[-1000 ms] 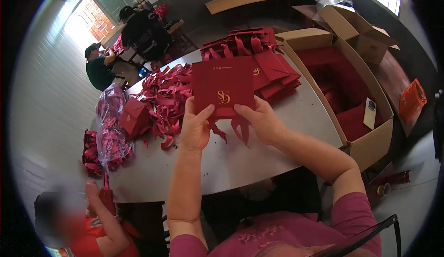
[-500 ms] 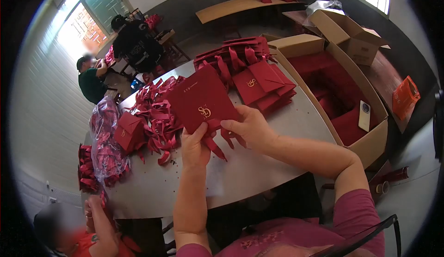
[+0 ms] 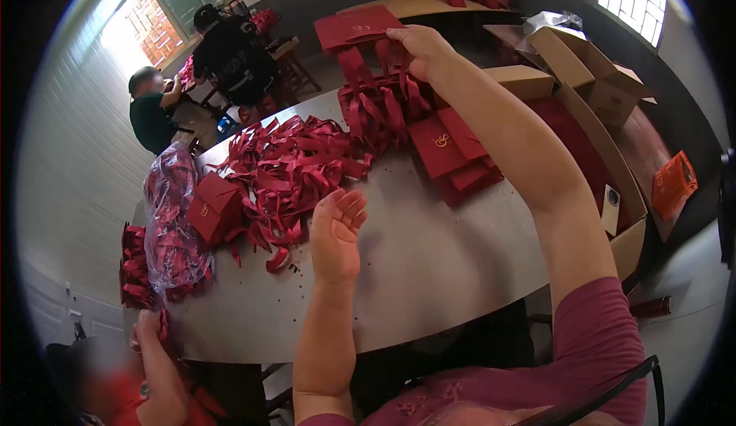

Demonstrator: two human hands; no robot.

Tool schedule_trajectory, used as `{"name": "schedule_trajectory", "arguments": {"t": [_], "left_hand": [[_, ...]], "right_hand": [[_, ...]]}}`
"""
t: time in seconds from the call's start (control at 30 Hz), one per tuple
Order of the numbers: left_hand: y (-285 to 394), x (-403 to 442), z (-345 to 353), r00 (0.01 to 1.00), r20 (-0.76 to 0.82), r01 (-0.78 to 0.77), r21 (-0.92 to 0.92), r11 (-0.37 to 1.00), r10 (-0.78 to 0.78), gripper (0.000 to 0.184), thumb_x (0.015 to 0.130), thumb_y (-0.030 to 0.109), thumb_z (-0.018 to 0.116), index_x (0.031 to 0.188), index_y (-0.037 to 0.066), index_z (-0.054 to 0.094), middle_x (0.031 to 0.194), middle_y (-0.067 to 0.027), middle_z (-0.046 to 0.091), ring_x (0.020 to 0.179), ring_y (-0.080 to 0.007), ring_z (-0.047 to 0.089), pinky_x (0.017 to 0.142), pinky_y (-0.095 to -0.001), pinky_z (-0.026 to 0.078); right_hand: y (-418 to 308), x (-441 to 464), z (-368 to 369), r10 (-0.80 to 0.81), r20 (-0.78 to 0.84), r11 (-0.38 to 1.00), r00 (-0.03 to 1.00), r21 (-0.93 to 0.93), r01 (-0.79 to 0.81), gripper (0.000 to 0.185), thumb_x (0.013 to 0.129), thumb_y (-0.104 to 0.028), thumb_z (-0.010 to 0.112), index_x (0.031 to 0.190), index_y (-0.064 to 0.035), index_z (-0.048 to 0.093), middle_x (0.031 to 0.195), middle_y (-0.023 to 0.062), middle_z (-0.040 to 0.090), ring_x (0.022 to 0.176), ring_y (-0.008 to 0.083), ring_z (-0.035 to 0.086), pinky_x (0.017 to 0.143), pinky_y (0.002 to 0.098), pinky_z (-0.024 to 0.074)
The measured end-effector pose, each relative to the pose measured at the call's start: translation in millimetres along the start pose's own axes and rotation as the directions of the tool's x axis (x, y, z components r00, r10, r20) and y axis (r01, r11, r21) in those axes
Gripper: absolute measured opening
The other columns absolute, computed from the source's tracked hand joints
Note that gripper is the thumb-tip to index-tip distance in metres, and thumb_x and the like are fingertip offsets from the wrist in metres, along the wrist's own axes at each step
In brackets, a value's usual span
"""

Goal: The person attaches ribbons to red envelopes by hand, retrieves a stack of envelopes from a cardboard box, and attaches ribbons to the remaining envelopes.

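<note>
My right hand [image 3: 420, 49] pinches the edge of a flat red bag [image 3: 356, 29] with gold print, held out over the far side of the table. Red ribbon handles hang below that bag, above a stack of red bags with ribbons [image 3: 379, 111]. Palm up and fingers slightly curled, my left hand [image 3: 336, 234] is over the table with nothing in it. Beyond it lies a heap of red ribbons [image 3: 287, 165]. More folded red bags [image 3: 448, 146] lie to the right of the stack, and another red bag [image 3: 215, 207] rests left of the ribbons.
The metal table [image 3: 429, 273] spans the middle. At right are a large cardboard box [image 3: 630, 250] with a phone [image 3: 610, 210] on it, and an orange pouch [image 3: 675, 184]. A plastic-wrapped bundle [image 3: 175, 223] lies left. A co-worker [image 3: 165, 395] sits lower left; two people are at the back.
My right hand has carried the bag away from me to the far stack. My left hand has let go of it and turned palm up.
</note>
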State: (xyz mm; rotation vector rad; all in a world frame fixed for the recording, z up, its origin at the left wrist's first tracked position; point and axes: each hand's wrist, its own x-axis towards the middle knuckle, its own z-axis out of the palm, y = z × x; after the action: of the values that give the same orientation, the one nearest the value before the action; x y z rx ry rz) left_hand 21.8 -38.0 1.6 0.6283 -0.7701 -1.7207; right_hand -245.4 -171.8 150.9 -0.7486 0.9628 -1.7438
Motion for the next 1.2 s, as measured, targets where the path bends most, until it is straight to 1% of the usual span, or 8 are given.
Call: {"name": "schedule_trajectory", "arguments": {"t": [0.37,0.47,0.67,0.83,0.93,0.97,1.03,1.2], "left_hand": [[-11,1,-8,0.994,0.045,0.100,0.004,0.995,-0.100,0.025,0.096,0.026,0.052,0.103,0.005,0.064,0.102,-0.0097,0.069,0.095,-0.0223,0.066,0.083,-0.0343,0.051],[-13,2,-9,0.992,0.060,0.112,-0.002,0.994,-0.112,0.024,0.096,0.026,0.052,0.102,0.005,0.064,0.101,-0.0098,0.069,0.094,-0.0220,0.066,0.082,-0.0343,0.051],[-11,1,-9,0.990,0.046,0.130,-0.007,0.991,-0.130,0.024,0.096,0.025,0.052,0.102,0.006,0.064,0.100,-0.0098,0.069,0.093,-0.0218,0.066,0.082,-0.0341,0.052],[-9,2,-11,0.989,0.060,0.139,-0.034,0.990,-0.137,0.023,0.096,0.024,0.052,0.102,0.005,0.065,0.099,-0.0100,0.069,0.091,-0.0222,0.067,0.080,-0.0339,0.052],[-10,2,-15,0.985,0.079,0.160,-0.059,0.985,-0.155,0.024,0.096,0.023,0.052,0.103,0.004,0.065,0.099,-0.0105,0.070,0.091,-0.0225,0.067,0.080,-0.0339,0.052],[-9,2,-13,0.985,0.067,0.164,-0.053,0.985,-0.161,0.024,0.096,0.023,0.052,0.103,0.004,0.065,0.099,-0.0107,0.069,0.090,-0.0226,0.067,0.080,-0.0340,0.052],[-8,2,-12,0.984,0.069,0.167,-0.054,0.984,-0.163,0.024,0.096,0.022,0.052,0.104,0.004,0.065,0.099,-0.0109,0.069,0.090,-0.0225,0.067,0.079,-0.0341,0.053],[-7,1,-11,0.982,0.071,0.176,-0.054,0.983,-0.172,0.024,0.096,0.023,0.051,0.103,0.004,0.065,0.098,-0.0104,0.069,0.090,-0.0220,0.067,0.079,-0.0337,0.053]], "right_hand": [[50,94,-77,0.406,-0.286,0.890,0.868,-0.091,-0.446,0.018,0.097,-0.008,0.045,0.108,-0.0060,0.058,0.102,0.0103,0.067,0.092,0.0287,0.067,0.085,0.0437,0.0536],[54,87,-92,0.376,-0.313,0.837,0.872,-0.290,-0.465,0.017,0.097,-0.007,0.045,0.107,-0.0055,0.059,0.102,0.0102,0.067,0.090,0.0281,0.068,0.081,0.0433,0.0548],[42,53,-49,0.161,-0.224,0.942,0.961,-0.257,-0.218,0.018,0.096,-0.010,0.049,0.091,-0.0022,0.065,0.086,0.0081,0.069,0.072,0.0216,0.067,0.067,0.0401,0.0562],[59,72,-27,0.237,-0.170,0.935,0.957,-0.227,-0.272,0.018,0.096,-0.010,0.050,0.103,0.0013,0.062,0.095,0.0138,0.068,0.077,0.0264,0.069,0.074,0.0385,0.0610],[46,42,-28,0.038,-0.136,0.469,0.990,-0.872,-0.138,0.032,0.085,-0.029,0.063,0.087,0.0022,0.069,0.083,0.0156,0.068,0.083,0.0301,0.068,0.071,0.0436,0.0554],[35,31,-27,0.039,-0.154,0.461,0.987,-0.874,-0.154,0.032,0.085,-0.029,0.063,0.087,0.0022,0.069,0.083,0.0156,0.068,0.083,0.0301,0.068,0.071,0.0436,0.0554],[18,16,-28,-0.166,0.167,-0.067,0.972,-0.985,0.158,0.040,0.082,-0.037,0.062,0.087,0.0017,0.070,0.088,0.0193,0.069,0.088,0.0346,0.067,0.078,0.0444,0.0539],[-14,-52,-79,-0.006,0.348,-0.246,0.938,-0.909,0.336,0.051,0.084,-0.046,0.064,0.107,-0.0001,0.064,0.089,0.0179,0.068,0.084,0.0297,0.067,0.077,0.0407,0.0530]]}}
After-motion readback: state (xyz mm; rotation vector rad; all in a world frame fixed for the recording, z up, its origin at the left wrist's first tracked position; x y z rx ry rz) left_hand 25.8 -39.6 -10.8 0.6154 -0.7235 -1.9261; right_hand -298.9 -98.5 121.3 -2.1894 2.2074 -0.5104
